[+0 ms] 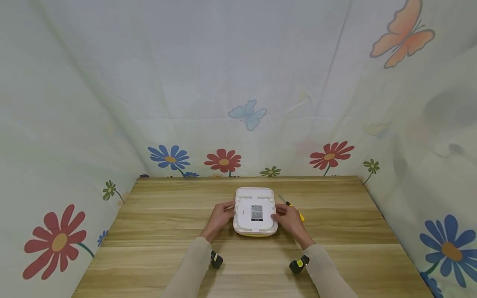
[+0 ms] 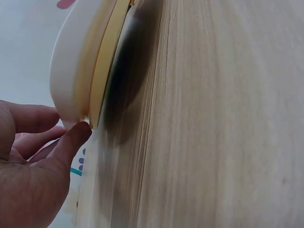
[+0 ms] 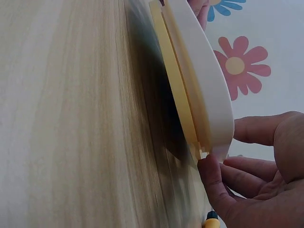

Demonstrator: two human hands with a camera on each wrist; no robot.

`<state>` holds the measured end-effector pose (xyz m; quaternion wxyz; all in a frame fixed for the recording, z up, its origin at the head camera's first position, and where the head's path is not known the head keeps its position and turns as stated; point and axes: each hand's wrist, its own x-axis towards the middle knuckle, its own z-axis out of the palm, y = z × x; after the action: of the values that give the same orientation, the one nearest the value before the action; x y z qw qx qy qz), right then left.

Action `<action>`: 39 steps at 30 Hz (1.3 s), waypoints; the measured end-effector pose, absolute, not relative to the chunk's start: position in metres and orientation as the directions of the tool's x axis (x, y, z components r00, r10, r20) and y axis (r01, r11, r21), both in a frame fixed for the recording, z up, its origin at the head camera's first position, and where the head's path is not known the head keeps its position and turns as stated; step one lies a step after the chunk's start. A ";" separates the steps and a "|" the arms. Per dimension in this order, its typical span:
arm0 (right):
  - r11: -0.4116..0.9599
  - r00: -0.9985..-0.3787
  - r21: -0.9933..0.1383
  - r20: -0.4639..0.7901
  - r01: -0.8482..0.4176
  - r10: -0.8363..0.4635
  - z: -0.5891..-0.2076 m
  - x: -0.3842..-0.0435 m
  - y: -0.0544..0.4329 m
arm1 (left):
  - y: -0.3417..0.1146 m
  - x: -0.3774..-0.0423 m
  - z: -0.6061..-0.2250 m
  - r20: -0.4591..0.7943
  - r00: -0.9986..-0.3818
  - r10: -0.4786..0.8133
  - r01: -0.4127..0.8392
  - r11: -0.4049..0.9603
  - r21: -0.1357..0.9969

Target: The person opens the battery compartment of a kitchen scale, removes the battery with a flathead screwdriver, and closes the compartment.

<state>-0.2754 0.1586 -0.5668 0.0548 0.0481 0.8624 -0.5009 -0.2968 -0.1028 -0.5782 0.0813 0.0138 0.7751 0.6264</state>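
Note:
A white rounded-square device (image 1: 244,223) lies between my two hands, a grey label on its upward face. In both wrist views a yellow layer runs along its lower edge, with a dark shadow on the wood beneath. My left hand (image 1: 220,218) pinches its left side, thumb at the lower rim and fingers against the white shell (image 2: 71,61). Opposite, my right hand (image 1: 288,219) grips the right side the same way, thumb low near the yellow layer (image 3: 178,90). Just beyond the right hand is a screwdriver (image 1: 302,217) with a yellow handle, partly hidden by that hand.
The wood-grain table (image 1: 167,207) extends around the device. A pale cloth (image 1: 193,74) printed with flowers and butterflies encloses the back and sides. Black wrist cameras (image 1: 299,264) sit at both sleeves, close over the tabletop.

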 end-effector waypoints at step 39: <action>0.678 -0.996 -0.735 -0.076 0.026 -0.044 -0.567 -0.246 0.163 | -0.113 -0.323 -0.565 -0.050 -0.989 0.142 0.004 0.358 0.934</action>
<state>-0.2463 0.1632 -0.5674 0.0438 -0.0048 0.9149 -0.4012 -0.3233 -0.1126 -0.5647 0.0610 0.0442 0.8217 0.5649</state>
